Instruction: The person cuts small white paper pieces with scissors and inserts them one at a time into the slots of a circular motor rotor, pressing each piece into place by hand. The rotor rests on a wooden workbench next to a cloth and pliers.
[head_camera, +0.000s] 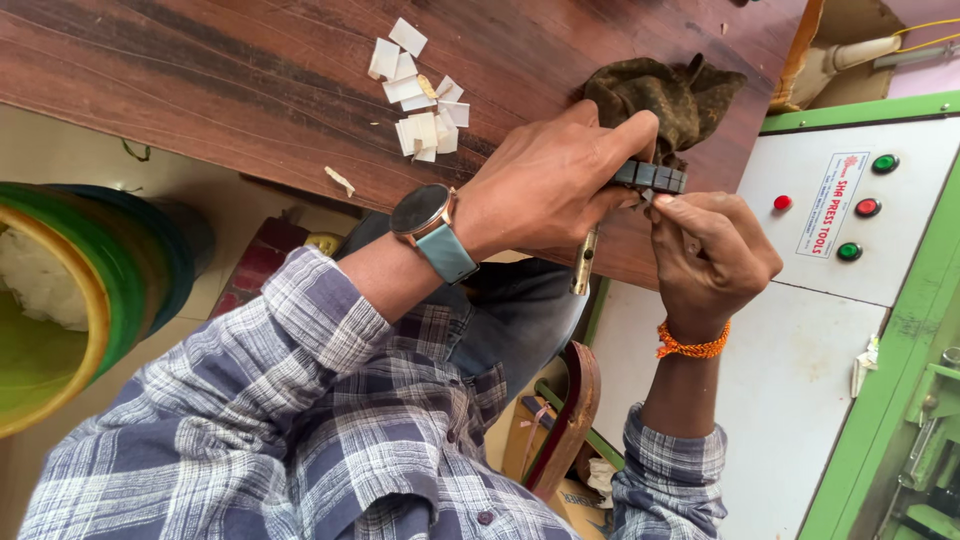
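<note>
Left hand up at centre frame, fingers curled and clamped on a dark segmented strip, index finger pressed along its top. Right hand just right of it and slightly lower, fingertips pinched together against the underside of that same strip. Strip held level in the air, right at the edge of the brown table, centre-right of frame. Brass pin poking down below the left palm; how it is gripped, impossible to tell. Dark round watch on a teal strap at the left wrist, orange thread band at the right wrist. Plaid sleeves filling the lower half of frame. Behind the knuckles, a crumpled dark cloth lying on the table, upper centre-right. Scatter of small white paper scraps on the wood, upper centre, well apart from the hands, one stray scrap lower and left of them. White panel with green trim along the right side, carrying red and green round buttons. Green and yellow tubs stacked at the left edge. Red-edged sandal down at lower centre.
</note>
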